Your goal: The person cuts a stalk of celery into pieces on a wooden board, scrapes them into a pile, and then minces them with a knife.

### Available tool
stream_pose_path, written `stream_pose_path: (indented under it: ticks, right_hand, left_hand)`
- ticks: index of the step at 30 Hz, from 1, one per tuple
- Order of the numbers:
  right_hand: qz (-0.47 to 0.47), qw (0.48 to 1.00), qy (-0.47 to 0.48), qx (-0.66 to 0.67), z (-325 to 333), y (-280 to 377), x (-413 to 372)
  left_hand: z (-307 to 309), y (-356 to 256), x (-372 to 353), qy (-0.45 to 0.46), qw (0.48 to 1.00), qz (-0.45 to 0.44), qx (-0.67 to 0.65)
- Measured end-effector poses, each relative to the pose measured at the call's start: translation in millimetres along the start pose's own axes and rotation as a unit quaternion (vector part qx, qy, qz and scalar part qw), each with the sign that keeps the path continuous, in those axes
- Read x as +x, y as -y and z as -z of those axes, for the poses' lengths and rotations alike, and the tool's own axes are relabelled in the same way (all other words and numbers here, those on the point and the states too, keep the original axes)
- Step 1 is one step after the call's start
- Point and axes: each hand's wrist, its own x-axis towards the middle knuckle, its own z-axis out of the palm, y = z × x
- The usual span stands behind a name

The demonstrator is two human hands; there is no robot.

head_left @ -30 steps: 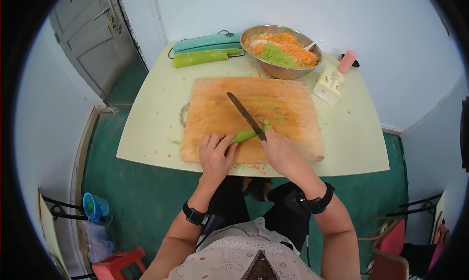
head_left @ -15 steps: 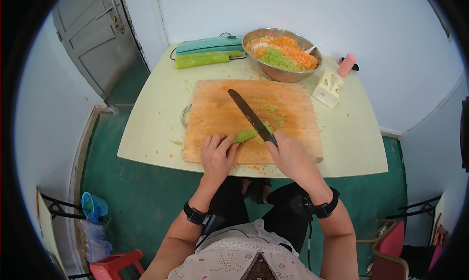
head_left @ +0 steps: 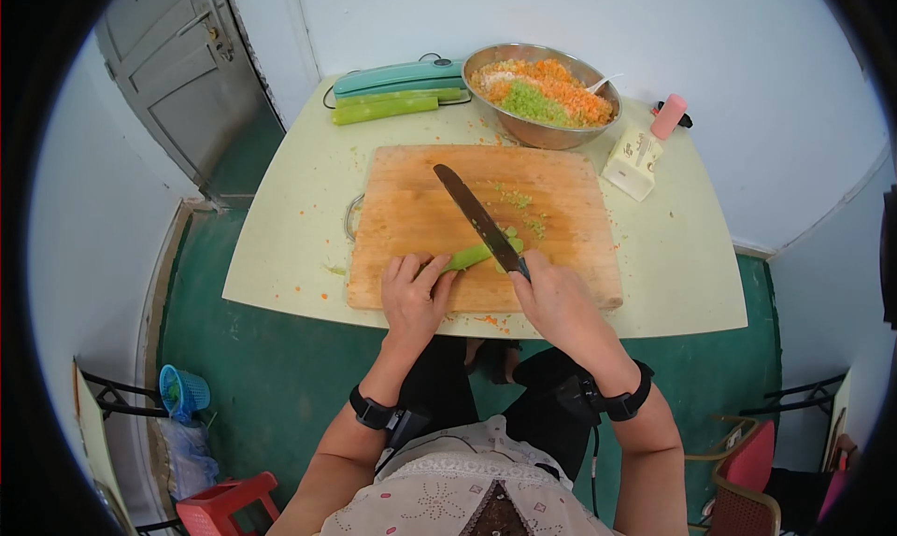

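Note:
My left hand (head_left: 414, 288) is closed around the near end of a green peeled stalk (head_left: 470, 256), which lies on the wooden cutting board (head_left: 402, 190). In my right hand (head_left: 553, 293) is the handle of a long dark-bladed knife (head_left: 472, 209). Its blade slants up and to the left, crossing over the stalk near its right end. Small green bits (head_left: 516, 200) are scattered on the board beyond the blade, and a few cut pieces sit beside the stalk.
At the back stands a steel bowl (head_left: 505, 120) of chopped orange and green vegetables with a white spoon. Left of it lie more green stalks (head_left: 385, 112) and a teal device (head_left: 392, 76). A tissue pack (head_left: 633, 165) and a pink-capped item (head_left: 668, 116) are at the right.
The view has shifted slightly, so the bowl and board's far edge appear a little higher. Both hands, the knife and the stalk hold nearly the same positions.

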Motion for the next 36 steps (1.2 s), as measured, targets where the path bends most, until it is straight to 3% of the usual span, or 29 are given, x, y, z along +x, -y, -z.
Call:
stream_pose_path:
  ticks: [21,27,36]
  right_hand:
    - [-0.011,0.999,0.043,-0.001,0,-1,3]
    - [-0.045,0.994,0.102,0.01,-2,-3,13]
    - [-0.006,0.999,0.052,-0.003,-15,-8,16]
  left_hand:
    - [-1,1,0,0.005,1.0,0.004,-0.005]
    - [0,1,0,0.009,1.0,0.003,-0.004]
    - [-1,1,0,0.008,1.0,-0.009,-0.001]
